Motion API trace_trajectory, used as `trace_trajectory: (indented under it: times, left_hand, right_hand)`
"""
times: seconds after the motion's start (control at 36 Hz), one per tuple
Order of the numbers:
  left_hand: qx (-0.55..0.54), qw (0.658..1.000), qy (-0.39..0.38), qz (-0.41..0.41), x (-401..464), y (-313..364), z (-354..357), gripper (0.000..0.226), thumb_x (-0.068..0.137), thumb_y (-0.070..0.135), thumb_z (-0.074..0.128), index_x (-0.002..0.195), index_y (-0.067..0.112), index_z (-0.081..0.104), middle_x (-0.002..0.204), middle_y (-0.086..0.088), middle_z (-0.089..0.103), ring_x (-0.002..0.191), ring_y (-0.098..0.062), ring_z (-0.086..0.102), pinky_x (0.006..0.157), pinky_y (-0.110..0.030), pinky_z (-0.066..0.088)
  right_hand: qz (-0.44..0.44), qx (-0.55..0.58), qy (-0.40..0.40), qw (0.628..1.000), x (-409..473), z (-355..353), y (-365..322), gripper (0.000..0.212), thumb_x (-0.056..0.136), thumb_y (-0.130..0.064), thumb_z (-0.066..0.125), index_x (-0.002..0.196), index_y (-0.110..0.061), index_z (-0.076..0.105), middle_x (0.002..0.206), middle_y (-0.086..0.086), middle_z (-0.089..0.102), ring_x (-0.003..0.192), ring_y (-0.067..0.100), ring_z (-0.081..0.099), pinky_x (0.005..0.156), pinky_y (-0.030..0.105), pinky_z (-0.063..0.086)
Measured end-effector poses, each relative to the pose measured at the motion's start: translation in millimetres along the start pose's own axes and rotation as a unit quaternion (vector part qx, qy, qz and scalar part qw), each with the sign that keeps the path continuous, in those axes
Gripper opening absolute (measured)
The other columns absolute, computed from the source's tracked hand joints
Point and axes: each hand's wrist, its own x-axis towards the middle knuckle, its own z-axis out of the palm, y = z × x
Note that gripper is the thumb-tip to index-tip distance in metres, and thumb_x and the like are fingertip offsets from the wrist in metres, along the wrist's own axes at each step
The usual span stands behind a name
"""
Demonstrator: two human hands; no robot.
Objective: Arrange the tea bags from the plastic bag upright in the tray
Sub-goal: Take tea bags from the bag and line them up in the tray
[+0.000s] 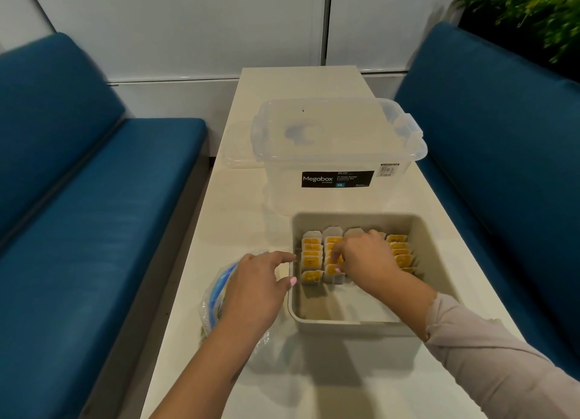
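Standing: tea bags [312, 255] upright in rows inside tray [351, 324].
Handling: light, flimsy; pinch paper tops gently.
Right hand [365, 257]: fingers curled, pinching a bag.
Left hand [254, 285]: fingers relaxed over plastic bag [213, 296] on desk [219, 371].

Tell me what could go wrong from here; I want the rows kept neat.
1. The right hand is among the upright tea bags in the tray; a careless wrist could tip its neighbours.
2. The front bags lean on nothing, and may fall forward.
3. The left hand hovers over the plastic bag near the table edge; a nudge might push it off.
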Motion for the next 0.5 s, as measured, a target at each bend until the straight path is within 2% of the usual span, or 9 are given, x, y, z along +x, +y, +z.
trace_trajectory:
  times: [0.14,0.25,0.31,0.36,0.44,0.5]
  left_hand:
    - [-0.029,0.999,0.024,0.016,1,-10,-13,0.034,0.089,0.018,0.061,0.116,0.038,0.061,0.105,0.01,0.058,0.103,-0.012,0.055,0.089,-0.026,0.044]
    - [-0.02,0.998,0.066,0.007,6,-27,-29,0.039,0.087,0.01,0.058,0.112,0.039,0.063,0.109,0.006,0.059,0.093,-0.008,0.053,0.076,-0.022,0.04]
    - [-0.01,0.996,0.084,-0.004,8,-37,-38,0.037,0.087,0.012,0.061,0.113,0.039,0.063,0.111,0.007,0.06,0.09,-0.006,0.053,0.073,-0.021,0.038]
    - [0.008,0.996,0.087,-0.01,8,-47,-46,0.035,0.087,0.018,0.064,0.115,0.038,0.061,0.115,0.009,0.062,0.095,-0.007,0.054,0.076,-0.022,0.041]
    - [0.026,0.997,0.062,-0.035,4,-56,-54,0.038,0.085,0.026,0.068,0.121,0.033,0.059,0.121,0.012,0.061,0.109,-0.011,0.055,0.084,-0.027,0.046]
    - [0.04,0.997,0.041,-0.056,0,-59,-56,0.045,0.081,0.031,0.071,0.123,0.032,0.057,0.123,0.011,0.059,0.111,-0.012,0.056,0.083,-0.027,0.047]
  right_hand:
    - [0.011,0.036,0.002,0.999,2,-1,3,0.023,0.087,-0.041,0.063,0.109,-0.035,0.062,0.104,-0.004,0.063,0.098,0.017,0.054,0.088,0.031,0.038]
    - [0.008,0.089,0.03,0.996,1,-10,1,0.018,0.086,-0.038,0.063,0.103,-0.034,0.064,0.099,-0.009,0.066,0.094,0.014,0.058,0.086,0.03,0.036]
    - [0.004,0.112,0.047,0.993,0,-17,-3,0.018,0.086,-0.037,0.063,0.103,-0.032,0.065,0.099,-0.009,0.066,0.096,0.014,0.059,0.087,0.03,0.038]
    - [0.003,0.141,0.051,0.989,0,-25,-11,0.018,0.087,-0.037,0.063,0.104,-0.031,0.066,0.097,-0.009,0.067,0.095,0.013,0.06,0.087,0.029,0.042]
    - [-0.007,0.176,0.069,0.982,2,-34,-26,0.017,0.085,-0.04,0.063,0.1,-0.032,0.067,0.088,-0.011,0.065,0.091,0.013,0.059,0.084,0.029,0.046]
    - [-0.021,0.195,0.076,0.978,3,-38,-37,0.016,0.085,-0.04,0.064,0.098,-0.031,0.068,0.083,-0.013,0.062,0.083,0.009,0.056,0.077,0.024,0.041]
